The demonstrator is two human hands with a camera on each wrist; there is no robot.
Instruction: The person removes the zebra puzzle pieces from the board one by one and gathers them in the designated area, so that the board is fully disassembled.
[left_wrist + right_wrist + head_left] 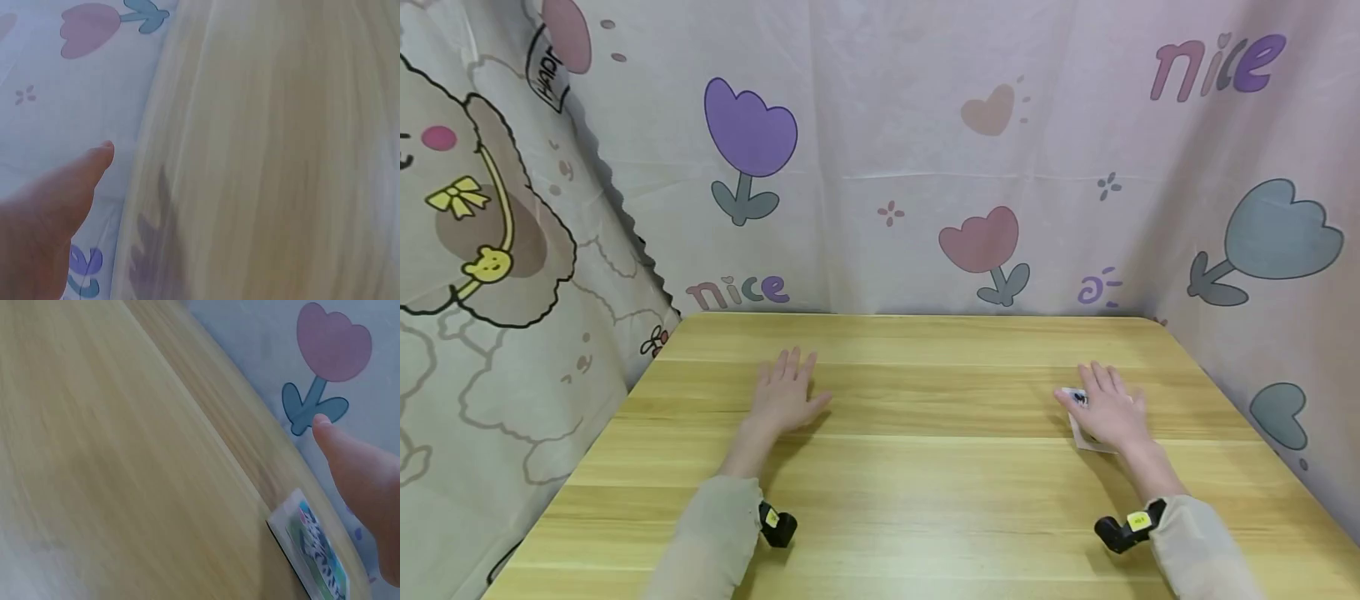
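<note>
The left hand (pixel 784 402) is open above the wooden table (pixel 887 500), fingers spread, holding nothing. The right hand (pixel 1107 412), also open with fingers extended, partly hides a white-bordered picture card (pixel 314 553); its print is blurred, and contact cannot be told. The card lies on the table beneath the right hand, well apart from the left. Flower-printed cloth (pixel 865 117) hangs behind.
</note>
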